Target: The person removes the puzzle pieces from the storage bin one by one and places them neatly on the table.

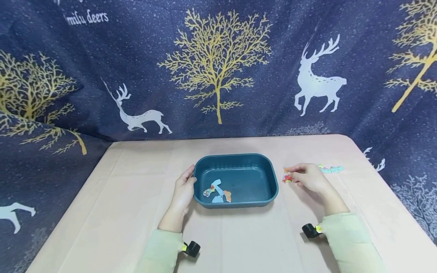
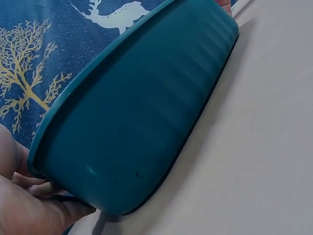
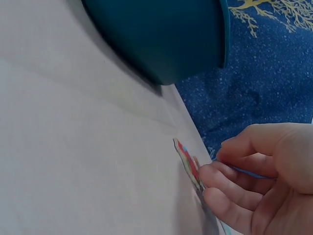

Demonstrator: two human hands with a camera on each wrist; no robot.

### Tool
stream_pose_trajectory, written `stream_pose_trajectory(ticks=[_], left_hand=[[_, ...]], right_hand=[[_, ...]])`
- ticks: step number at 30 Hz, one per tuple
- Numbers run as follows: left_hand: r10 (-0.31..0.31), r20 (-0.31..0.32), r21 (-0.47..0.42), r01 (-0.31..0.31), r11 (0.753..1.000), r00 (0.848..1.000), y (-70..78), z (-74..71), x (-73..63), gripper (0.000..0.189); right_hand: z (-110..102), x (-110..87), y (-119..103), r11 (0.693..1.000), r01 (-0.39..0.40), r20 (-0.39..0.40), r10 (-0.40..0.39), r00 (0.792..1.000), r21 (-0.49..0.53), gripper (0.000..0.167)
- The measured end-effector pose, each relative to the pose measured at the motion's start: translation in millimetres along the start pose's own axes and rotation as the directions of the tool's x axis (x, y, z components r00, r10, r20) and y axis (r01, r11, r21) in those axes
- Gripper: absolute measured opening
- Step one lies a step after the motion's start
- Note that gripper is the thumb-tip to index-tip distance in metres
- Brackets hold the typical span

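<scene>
A dark teal plastic tub (image 1: 235, 204) stands on the table. My left hand (image 1: 182, 191) holds its left end, the thumb by the rim; in the left wrist view, fingers (image 2: 44, 188) lie against the tub's outer wall. To the right of the tub, my right hand (image 1: 308, 177) pinches a small flat patterned piece, mostly red (image 1: 287, 178), between thumb and fingertips. The right wrist view shows this red piece (image 3: 187, 160) tilted on edge close over the table. An orange piece (image 1: 286, 170) shows just behind it at the fingertips.
Inside the tub, at its left, lie several flat pieces, among them a light-blue one (image 1: 217, 199) and an orange one (image 1: 227, 196). More light-blue pieces (image 1: 336, 169) lie beyond my right hand. A dark blue cloth (image 1: 143, 76) with deer and trees hangs behind the table.
</scene>
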State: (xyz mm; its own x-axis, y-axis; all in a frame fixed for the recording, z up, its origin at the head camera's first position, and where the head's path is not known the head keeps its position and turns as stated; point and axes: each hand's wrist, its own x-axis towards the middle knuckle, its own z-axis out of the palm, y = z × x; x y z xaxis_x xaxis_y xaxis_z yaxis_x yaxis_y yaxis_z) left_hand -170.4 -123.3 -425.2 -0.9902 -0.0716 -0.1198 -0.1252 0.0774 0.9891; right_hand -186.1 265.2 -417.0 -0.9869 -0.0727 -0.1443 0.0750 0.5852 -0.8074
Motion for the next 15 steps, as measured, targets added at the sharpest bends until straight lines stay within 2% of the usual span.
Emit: stream_pose_trajectory(ticks=[7,13,15], left_hand=[[0.012,0.01,0.0,-0.012,1.0,1.0,-0.2,-5.7,-1.1,0.049],[0.024,0.046,-0.016,-0.023,1.0,0.999,-2.7,-9.0,0.4,0.05],[0.03,0.051,-0.011,-0.029,1.0,0.998,-3.8,-10.0,0.6,0.05]], right_hand=[[2.4,-2.6,-14.8,0.998,0.068,0.009,-0.068,0.998,0.019,0.033],[6.6,-9.4,-30.9,0.993,0.118,-0.011,-0.118,0.993,-0.007,0.033],[8.8,-11.6,-36.8,0.991,0.131,-0.012,-0.131,0.991,0.015,0.034]])
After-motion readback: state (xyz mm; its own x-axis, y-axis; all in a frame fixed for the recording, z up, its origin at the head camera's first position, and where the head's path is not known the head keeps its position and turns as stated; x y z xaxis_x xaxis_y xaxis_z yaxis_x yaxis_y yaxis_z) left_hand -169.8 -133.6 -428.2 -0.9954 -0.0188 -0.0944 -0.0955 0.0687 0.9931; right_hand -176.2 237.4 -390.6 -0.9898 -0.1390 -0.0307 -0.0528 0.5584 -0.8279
